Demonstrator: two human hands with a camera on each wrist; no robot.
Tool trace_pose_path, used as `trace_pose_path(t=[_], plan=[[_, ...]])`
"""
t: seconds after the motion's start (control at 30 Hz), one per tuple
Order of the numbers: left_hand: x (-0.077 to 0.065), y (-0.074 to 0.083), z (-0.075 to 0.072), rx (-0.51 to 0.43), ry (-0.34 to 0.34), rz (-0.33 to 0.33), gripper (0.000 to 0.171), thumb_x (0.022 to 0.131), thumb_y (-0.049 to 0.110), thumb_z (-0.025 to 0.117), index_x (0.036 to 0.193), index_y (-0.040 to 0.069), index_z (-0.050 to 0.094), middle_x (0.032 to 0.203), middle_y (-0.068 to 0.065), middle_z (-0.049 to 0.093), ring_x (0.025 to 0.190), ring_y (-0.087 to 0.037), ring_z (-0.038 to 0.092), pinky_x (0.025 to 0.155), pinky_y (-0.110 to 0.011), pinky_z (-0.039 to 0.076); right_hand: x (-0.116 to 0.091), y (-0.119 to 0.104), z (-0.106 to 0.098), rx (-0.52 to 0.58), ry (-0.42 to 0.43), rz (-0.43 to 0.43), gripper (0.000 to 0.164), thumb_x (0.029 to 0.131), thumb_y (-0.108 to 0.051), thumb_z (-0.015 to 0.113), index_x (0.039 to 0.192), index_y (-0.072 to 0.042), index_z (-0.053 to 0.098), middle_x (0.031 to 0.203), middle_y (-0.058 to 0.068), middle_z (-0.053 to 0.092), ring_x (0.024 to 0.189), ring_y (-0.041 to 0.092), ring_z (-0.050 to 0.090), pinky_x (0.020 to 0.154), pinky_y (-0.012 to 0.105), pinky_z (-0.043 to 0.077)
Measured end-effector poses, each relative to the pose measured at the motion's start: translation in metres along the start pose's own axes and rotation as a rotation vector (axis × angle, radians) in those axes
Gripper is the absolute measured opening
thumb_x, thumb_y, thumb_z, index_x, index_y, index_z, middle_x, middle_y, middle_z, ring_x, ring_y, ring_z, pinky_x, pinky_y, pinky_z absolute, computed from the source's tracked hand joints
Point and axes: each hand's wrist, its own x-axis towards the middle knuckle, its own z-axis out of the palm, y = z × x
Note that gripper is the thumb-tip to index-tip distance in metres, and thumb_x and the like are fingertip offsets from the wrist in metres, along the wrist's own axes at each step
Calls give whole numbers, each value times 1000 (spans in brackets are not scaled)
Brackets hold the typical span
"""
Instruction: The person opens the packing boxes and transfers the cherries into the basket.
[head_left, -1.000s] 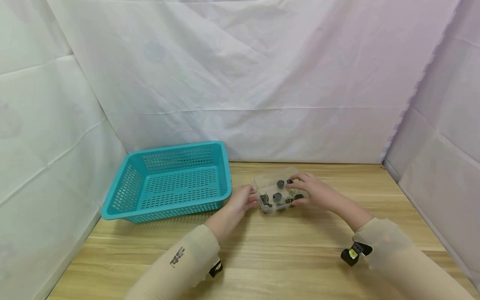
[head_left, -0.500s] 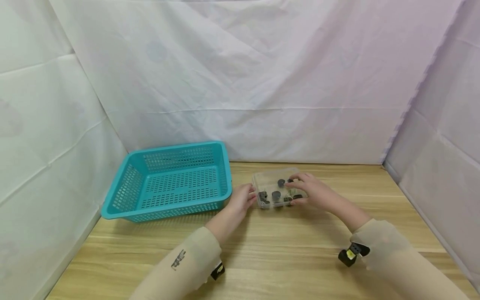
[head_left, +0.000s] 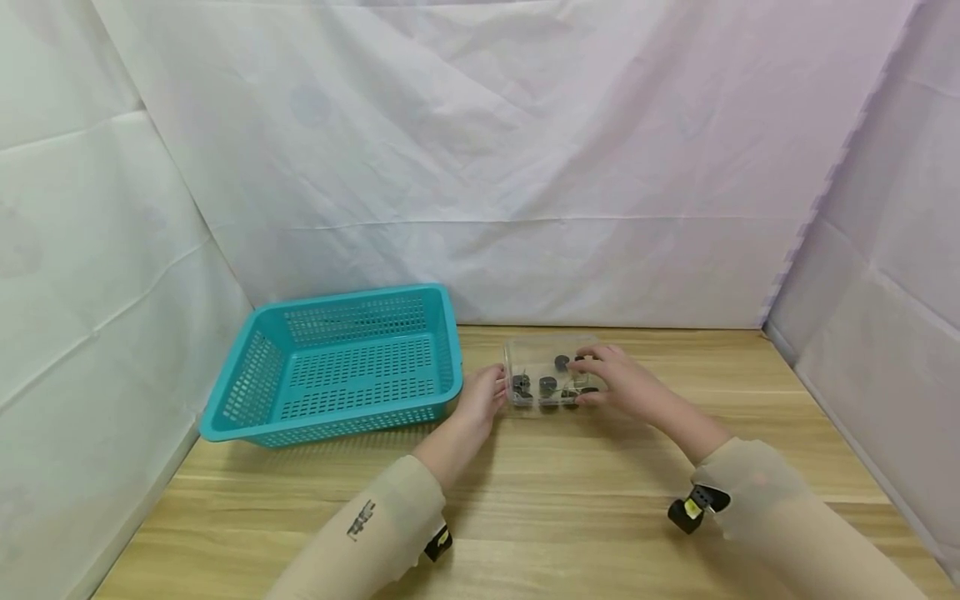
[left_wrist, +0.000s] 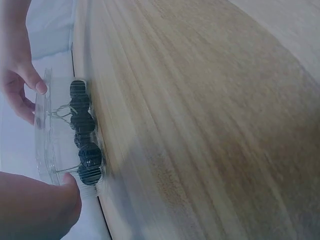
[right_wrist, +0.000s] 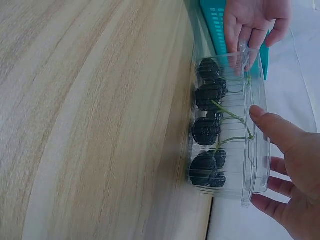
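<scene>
A clear plastic clamshell box (head_left: 551, 346) lies lidded on the wooden table. Inside are several dark round lumps (right_wrist: 206, 131), some with thin green stems (right_wrist: 227, 111). My right hand (head_left: 618, 379) grips the box's right end: in the right wrist view the thumb presses the lid's front rim, with the fingers bent behind the lid. At the opposite end, the fairly straight fingers of my left hand (head_left: 478, 396) touch the box around its rim. The left wrist view shows both hands (left_wrist: 45, 205) at the box, its far side hidden.
A turquoise perforated basket (head_left: 337, 421) stands on the table left of the box, close to my left hand. White cloth (head_left: 480, 167) walls off the back and both sides. Bare wooden tabletop (head_left: 555, 500) spreads in front of the box.
The box has turned slightly, its front left corner swinging away from me, so its front edge now lies almost level across the view. Both hands have shifted slightly with it.
</scene>
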Motion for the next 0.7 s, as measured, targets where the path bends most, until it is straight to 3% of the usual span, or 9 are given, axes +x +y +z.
trace_pose_path(t=[0.13, 0.4, 0.7], plan=[[-1, 0, -1, 27, 6, -8, 44, 99, 6, 44, 140, -8, 44, 139, -27, 44, 119, -35, 51, 100, -40, 44, 1, -1, 1, -15, 6, 11, 58, 81, -28, 81, 131, -6, 61, 136, 18, 50, 124, 40, 43, 98, 56, 40], [1, -4, -3, 34, 18, -23, 46, 93, -2, 41, 138, -7, 47, 130, -24, 48, 88, -21, 52, 92, -39, 47, 2, -1, 4, -39, 9, 25, 58, 81, -30, 81, 130, -6, 62, 135, 19, 50, 125, 41, 42, 99, 56, 40], [-2, -1, 1, 23, 41, -41, 41, 97, 3, 43, 137, -6, 49, 126, -22, 49, 86, -19, 53, 96, -41, 46, 4, 0, 4, -35, 31, 37, 58, 82, -27, 80, 131, -5, 61, 135, 21, 50, 126, 42, 41, 101, 57, 38]])
